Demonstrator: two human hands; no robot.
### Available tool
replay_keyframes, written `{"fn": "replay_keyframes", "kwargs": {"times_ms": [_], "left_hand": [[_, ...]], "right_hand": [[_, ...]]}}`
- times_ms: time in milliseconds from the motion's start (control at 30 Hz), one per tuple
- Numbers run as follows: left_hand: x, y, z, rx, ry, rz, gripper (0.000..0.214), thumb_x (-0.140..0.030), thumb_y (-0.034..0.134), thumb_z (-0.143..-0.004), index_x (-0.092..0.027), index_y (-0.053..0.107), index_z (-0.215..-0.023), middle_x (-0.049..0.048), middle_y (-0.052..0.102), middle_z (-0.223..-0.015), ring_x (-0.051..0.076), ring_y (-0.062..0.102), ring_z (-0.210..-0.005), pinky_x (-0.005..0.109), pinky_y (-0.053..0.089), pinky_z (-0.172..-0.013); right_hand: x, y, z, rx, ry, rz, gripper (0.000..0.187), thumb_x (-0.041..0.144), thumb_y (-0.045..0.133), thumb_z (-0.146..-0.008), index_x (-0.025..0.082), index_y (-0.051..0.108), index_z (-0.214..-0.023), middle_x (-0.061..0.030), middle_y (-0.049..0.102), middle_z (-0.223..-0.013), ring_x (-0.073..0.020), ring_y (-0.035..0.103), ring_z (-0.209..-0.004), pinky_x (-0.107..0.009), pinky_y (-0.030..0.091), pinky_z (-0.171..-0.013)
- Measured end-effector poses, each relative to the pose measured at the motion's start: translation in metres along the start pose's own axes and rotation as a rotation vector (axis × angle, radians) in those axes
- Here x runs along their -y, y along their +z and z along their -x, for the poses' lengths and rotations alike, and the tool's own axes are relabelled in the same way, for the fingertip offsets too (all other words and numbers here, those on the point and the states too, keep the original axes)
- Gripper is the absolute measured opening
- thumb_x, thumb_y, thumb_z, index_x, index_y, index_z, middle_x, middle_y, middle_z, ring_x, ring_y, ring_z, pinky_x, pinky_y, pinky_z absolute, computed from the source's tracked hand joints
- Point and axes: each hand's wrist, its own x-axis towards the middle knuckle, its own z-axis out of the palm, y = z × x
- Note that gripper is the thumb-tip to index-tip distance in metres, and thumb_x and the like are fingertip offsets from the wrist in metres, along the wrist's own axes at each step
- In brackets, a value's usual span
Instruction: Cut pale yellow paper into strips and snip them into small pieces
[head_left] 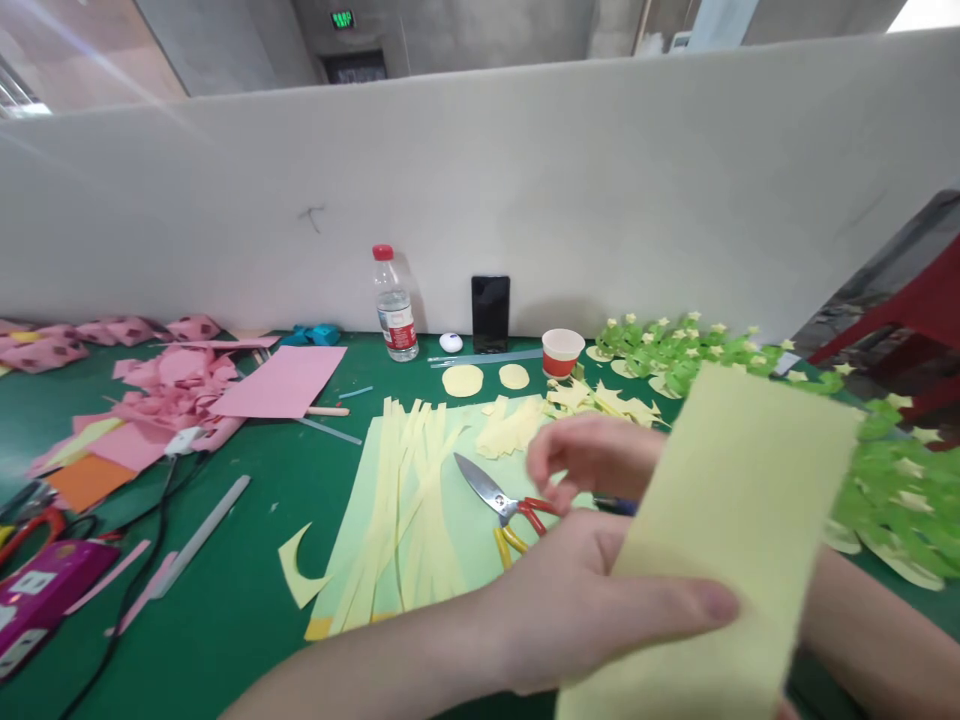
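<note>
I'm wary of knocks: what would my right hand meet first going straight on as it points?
Likely the yellow scraps, though depth is unclear: your right hand might pass above them.

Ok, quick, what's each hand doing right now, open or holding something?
Left hand: closed, holding the yellow paper, thumb across its front.
Right hand: open, loosely curled, partly behind the paper, no object visible in it.

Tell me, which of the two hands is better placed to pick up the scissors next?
Probably the right: the right hand looks empty, with its curled fingers near the scissors, while the left hand holds the yellow paper.
</note>
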Motion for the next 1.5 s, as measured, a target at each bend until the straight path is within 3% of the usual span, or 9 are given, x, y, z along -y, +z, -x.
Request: {"fn": "replay_keyframes", "kwargs": {"times_ms": [100, 233, 467, 567, 667, 800, 1033, 1200, 1500], "left_hand": [[-0.001, -0.017, 0.010, 0.067, -0.057, 0.170, 0.033, -0.043, 0.065, -0.070, -0.013, 0.061, -0.083, 0.0050, 0.068, -0.069, 0.017, 0.064, -0.052, 0.031, 0.050, -0.059], [-0.012, -0.031, 0.023, -0.004, -0.132, 0.136, 0.021, -0.034, 0.060, -0.077, -0.016, 0.056, -0.088, 0.0023, 0.068, -0.073, 0.010, 0.057, -0.041, 0.023, 0.047, -0.048], [-0.014, -0.057, 0.059, 0.022, -0.256, -0.584, 0.015, -0.009, 0.054, -0.070, -0.018, 0.066, -0.067, -0.0044, 0.062, -0.061, 0.008, 0.050, -0.050, 0.014, 0.035, -0.045], [-0.016, -0.074, 0.071, 0.079, -0.408, -0.796, 0.008, -0.026, 0.071, -0.064, -0.019, 0.068, -0.061, -0.0040, 0.060, -0.054, 0.011, 0.050, -0.046, 0.017, 0.033, -0.039], [-0.023, -0.079, 0.068, -0.146, -0.228, -0.793, 0.051, -0.046, 0.077, -0.058, -0.025, 0.067, -0.104, 0.0022, 0.069, -0.103, 0.023, 0.063, -0.087, 0.024, 0.047, -0.068], [-0.026, -0.061, 0.040, -0.222, 0.129, -0.542, 0.045, -0.049, 0.042, -0.089, -0.025, 0.053, -0.125, 0.0058, 0.060, -0.124, 0.021, 0.051, -0.118, 0.031, 0.036, -0.099], [-0.016, -0.035, 0.011, -0.113, 0.262, -0.137, 0.029, -0.038, 0.062, -0.080, -0.018, 0.066, -0.101, 0.0059, 0.070, -0.097, 0.019, 0.066, -0.086, 0.030, 0.049, -0.082], [-0.017, -0.032, 0.012, -0.196, 0.201, 0.075, 0.023, -0.032, 0.073, -0.069, -0.015, 0.061, -0.079, 0.0005, 0.068, -0.070, 0.013, 0.065, -0.059, 0.027, 0.052, -0.066], [-0.014, -0.030, 0.022, -0.334, 0.274, -0.138, 0.011, -0.026, 0.065, -0.078, -0.018, 0.061, -0.072, -0.0011, 0.072, -0.071, 0.014, 0.068, -0.069, 0.020, 0.053, -0.062]], "right_hand": [[0.003, -0.023, 0.010, 0.020, 0.102, -0.134, 0.053, 0.056, 0.029, -0.091, 0.015, 0.062, -0.079, -0.0012, 0.060, -0.064, -0.0107, 0.056, -0.052, -0.024, 0.048, -0.047], [0.008, -0.034, 0.025, -0.059, 0.153, -0.196, 0.025, 0.044, 0.062, -0.077, 0.020, 0.065, -0.073, 0.0022, 0.056, -0.061, -0.0068, 0.050, -0.049, -0.016, 0.040, -0.040], [0.001, -0.046, 0.030, -0.290, 0.175, 0.109, 0.014, 0.031, 0.071, -0.067, 0.018, 0.067, -0.064, 0.0004, 0.058, -0.052, -0.0086, 0.051, -0.043, -0.020, 0.043, -0.042], [-0.006, -0.043, 0.026, -0.218, 0.081, 0.154, 0.009, 0.025, 0.067, -0.072, 0.018, 0.069, -0.067, 0.0000, 0.061, -0.053, -0.0085, 0.050, -0.043, -0.019, 0.039, -0.039], [-0.012, -0.029, 0.021, -0.129, -0.059, 0.152, 0.011, 0.023, 0.063, -0.077, 0.020, 0.071, -0.069, -0.0012, 0.065, -0.062, -0.0104, 0.055, -0.054, -0.022, 0.044, -0.049], [-0.014, -0.012, 0.014, -0.001, -0.251, 0.130, 0.013, 0.019, 0.061, -0.079, 0.019, 0.072, -0.073, -0.0028, 0.067, -0.072, -0.0135, 0.058, -0.072, -0.028, 0.048, -0.069], [-0.007, -0.002, 0.017, -0.220, -0.386, 0.312, 0.026, 0.002, 0.051, -0.075, 0.022, 0.068, -0.072, -0.0016, 0.057, -0.074, -0.0121, 0.054, -0.073, -0.024, 0.044, -0.064], [0.004, 0.006, 0.020, -0.282, -0.172, 0.219, 0.013, 0.013, 0.051, -0.080, 0.020, 0.059, -0.071, -0.0010, 0.061, -0.070, -0.0120, 0.056, -0.066, -0.022, 0.045, -0.058], [0.015, 0.021, 0.027, -0.298, -0.100, 0.146, 0.016, 0.015, 0.052, -0.077, 0.019, 0.052, -0.062, 0.0017, 0.055, -0.053, -0.0086, 0.048, -0.048, -0.018, 0.039, -0.042]]}}
